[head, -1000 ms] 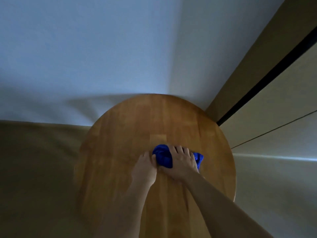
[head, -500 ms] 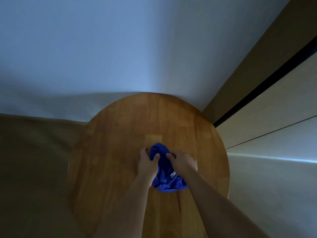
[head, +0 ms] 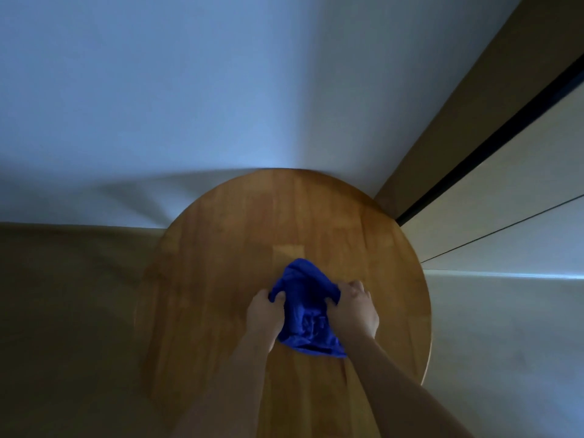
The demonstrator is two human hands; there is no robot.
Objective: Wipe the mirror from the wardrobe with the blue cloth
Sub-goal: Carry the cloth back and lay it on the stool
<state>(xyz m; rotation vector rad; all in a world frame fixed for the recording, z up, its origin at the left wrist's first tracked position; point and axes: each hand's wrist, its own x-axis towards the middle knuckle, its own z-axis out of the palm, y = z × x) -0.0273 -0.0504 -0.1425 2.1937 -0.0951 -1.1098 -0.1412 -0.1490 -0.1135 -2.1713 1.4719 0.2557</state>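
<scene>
Round table [head: 221, 279] near edge was cut off; blue cloth [head: 303, 298] sides hidden inside gripping hands.

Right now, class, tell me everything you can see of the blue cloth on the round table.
The blue cloth is a deep, saturated blue, soft and crumpled into folds, not spread flat. It lies on the round wooden table, nearer the person's side than the wall. The left hand grips its left edge and the right hand grips its right edge, bunching it between them. Its far end peaks upward; its near edge lies on the wood.
</scene>
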